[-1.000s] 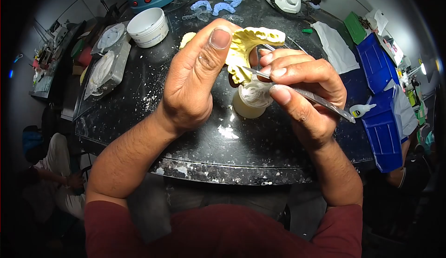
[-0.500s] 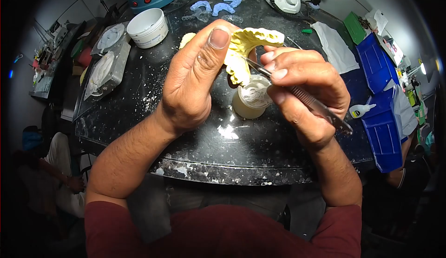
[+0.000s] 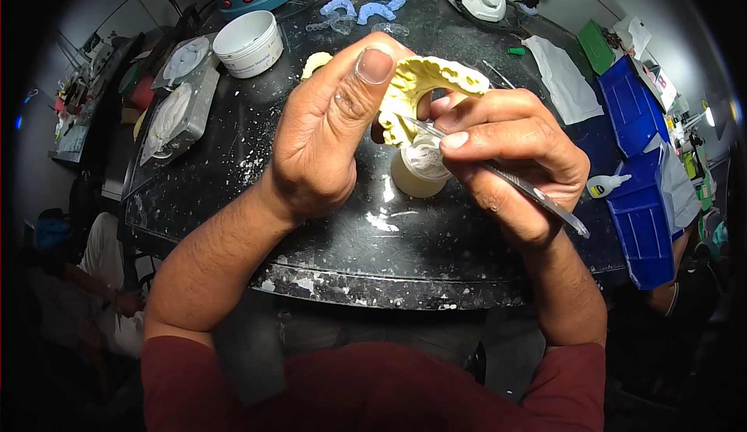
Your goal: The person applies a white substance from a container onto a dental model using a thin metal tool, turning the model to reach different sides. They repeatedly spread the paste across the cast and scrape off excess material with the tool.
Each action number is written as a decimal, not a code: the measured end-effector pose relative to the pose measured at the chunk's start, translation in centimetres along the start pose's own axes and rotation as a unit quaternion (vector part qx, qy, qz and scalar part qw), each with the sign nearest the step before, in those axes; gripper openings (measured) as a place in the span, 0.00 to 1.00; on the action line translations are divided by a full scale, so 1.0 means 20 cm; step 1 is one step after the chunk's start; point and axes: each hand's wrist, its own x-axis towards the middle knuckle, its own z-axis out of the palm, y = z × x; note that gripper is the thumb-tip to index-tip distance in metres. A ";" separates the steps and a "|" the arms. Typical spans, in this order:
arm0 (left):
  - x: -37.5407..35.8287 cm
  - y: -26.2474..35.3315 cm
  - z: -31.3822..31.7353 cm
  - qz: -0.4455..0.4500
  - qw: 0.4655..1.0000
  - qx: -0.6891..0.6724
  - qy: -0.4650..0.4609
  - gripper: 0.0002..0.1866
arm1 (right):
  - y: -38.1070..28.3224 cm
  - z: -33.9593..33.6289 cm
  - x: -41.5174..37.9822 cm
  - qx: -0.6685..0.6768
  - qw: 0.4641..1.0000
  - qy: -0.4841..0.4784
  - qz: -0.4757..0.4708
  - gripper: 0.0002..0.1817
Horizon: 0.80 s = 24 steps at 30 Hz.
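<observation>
My left hand (image 3: 331, 124) is closed around a yellow plaster dental cast (image 3: 447, 74), thumb on the near side. The arch's row of teeth faces up and right. In my right hand (image 3: 517, 144) is a slim metal scalpel-like knife (image 3: 537, 194), gripped like a pen. Its narrow tip points left and meets the lower part of the cast, where the exact contact is hard to make out. Directly beneath stands a small cup (image 3: 419, 179) with whitish matter inside, partly hidden by the cast and my right fingers. Another yellow plaster piece (image 3: 315, 64) shows behind my left hand.
A white tub (image 3: 247, 47) and a grey tray with plaster (image 3: 183, 117) stand at left. Blue arch-shaped pieces (image 3: 375, 12) and clear aligners lie at the back. To the right are a white cloth (image 3: 564, 82), a small bottle (image 3: 607, 185) and blue bins (image 3: 642, 198). Another person sits at far left.
The cast has tilted and shifted slightly right and down in my left hand. My right hand has rolled the knife, with its tip now lower along the cast.
</observation>
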 end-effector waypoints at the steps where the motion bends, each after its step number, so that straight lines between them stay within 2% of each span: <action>1: 0.00 0.00 0.00 -0.002 1.000 0.004 -0.002 0.28 | 0.00 0.00 0.00 0.001 1.000 -0.003 0.002 0.12; 7: -0.01 0.02 0.00 -0.043 0.999 -0.004 0.007 0.28 | 0.01 -0.03 0.01 0.011 1.000 -0.021 -0.016 0.14; 12: 0.00 0.00 0.01 -0.024 1.000 -0.016 0.009 0.29 | 0.03 -0.02 0.00 0.037 0.999 -0.005 -0.024 0.15; 17: -0.01 0.00 0.02 -0.033 0.999 -0.006 0.007 0.29 | 0.02 -0.01 0.01 -0.010 0.999 -0.013 -0.030 0.14; 19: 0.00 0.01 0.06 -0.014 0.996 -0.063 0.063 0.24 | 0.02 -0.02 0.01 -0.013 0.999 -0.019 -0.027 0.13; 20: 0.00 0.01 0.05 -0.014 0.996 -0.063 0.063 0.24 | 0.02 -0.02 0.01 -0.017 0.999 -0.026 -0.024 0.13; 22: -0.01 0.01 0.01 -0.038 0.999 -0.004 0.007 0.29 | 0.01 -0.04 0.01 0.014 1.000 -0.025 -0.012 0.13; 24: -0.01 0.00 0.01 -0.038 0.999 -0.014 0.004 0.29 | 0.02 -0.04 0.01 0.044 0.999 -0.023 -0.001 0.13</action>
